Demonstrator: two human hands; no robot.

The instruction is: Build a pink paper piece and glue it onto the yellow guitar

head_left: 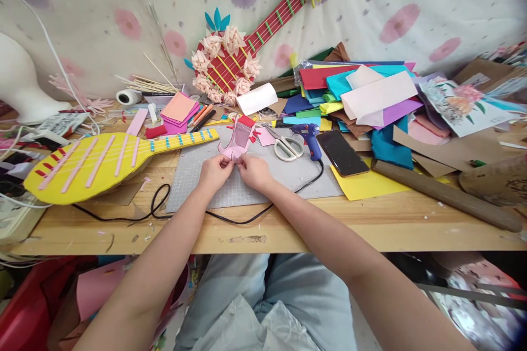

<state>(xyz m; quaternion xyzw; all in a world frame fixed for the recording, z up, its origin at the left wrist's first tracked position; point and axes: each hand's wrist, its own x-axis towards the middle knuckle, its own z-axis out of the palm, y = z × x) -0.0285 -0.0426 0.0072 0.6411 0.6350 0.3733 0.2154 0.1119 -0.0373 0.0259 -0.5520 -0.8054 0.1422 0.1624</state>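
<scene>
Head view shows our left hand [216, 171] pinching the pink paper piece [233, 149] near frame centre, our right hand [255, 172] pinching its lower edge too, and we judge that uneven tugging could crease or tear it.

Both arms [175, 252] forward, fingers [223, 164] in adjacent pinches
</scene>
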